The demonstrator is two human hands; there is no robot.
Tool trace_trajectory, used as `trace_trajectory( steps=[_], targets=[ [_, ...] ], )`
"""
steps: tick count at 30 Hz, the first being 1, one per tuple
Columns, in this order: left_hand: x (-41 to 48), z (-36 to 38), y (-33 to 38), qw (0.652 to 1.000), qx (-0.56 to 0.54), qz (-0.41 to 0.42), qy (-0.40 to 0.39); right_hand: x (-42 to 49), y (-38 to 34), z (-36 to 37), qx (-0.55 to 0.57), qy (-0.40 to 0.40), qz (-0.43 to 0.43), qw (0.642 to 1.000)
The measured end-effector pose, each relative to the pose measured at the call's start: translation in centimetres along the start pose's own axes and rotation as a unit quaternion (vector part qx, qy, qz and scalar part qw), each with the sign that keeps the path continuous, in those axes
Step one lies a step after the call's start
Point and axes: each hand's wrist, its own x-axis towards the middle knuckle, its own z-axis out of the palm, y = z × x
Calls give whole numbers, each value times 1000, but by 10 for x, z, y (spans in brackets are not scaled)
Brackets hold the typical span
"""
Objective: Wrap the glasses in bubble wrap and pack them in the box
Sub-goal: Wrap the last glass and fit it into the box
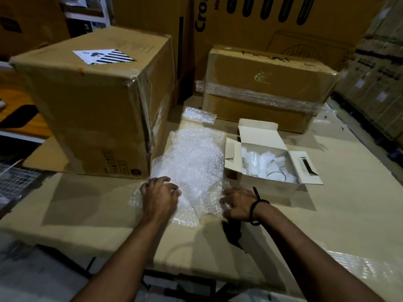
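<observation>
**Both hands down on the bubble wrap, glasses box open beside it**

Left hand is lying palm-down on the near-left edge of the bubble wrap, fingers curled loosely over it, pressing rather than pinching anything. Right hand is sitting on the near-right edge, fingers bent and tucking into the plastic; can't tell if it's really gripping a fold. There's a black cord band looping around that wrist.

The sheet is spreading away from the hands across the cardboard-covered table. A smaller scrap of bubble wrap is lying beyond it.

Just right of the sheet, the small white box is standing with its flaps open, and clear glasses are sitting inside among white wrapping. No readable print on it.

Further out: a big brown carton on the left is showing a white label with black diagonal stripes on top and small printed marks low on its front, too tiny to read. A taped carton is sitting behind the white box, with faint scrawl I can't make out. The tall carton at the back is showing "Cro", cut off.
</observation>
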Motion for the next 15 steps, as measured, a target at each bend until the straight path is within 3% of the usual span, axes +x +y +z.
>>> trace_trajectory(
  steps=[3,8,13,15],
  targets=[
    [2,-7,4,998,-24,-10,61,0,-2,2,19,-1,12,1000],
    [3,-31,24,983,-103,19,149,2,-20,-9,121,245,24,962],
    [-11,-46,51,951,-238,134,142,20,-48,-19,98,296,-12,950],
    [-20,-46,56,949,-246,116,161,24,-43,-24,186,309,14,933]
  ],
)
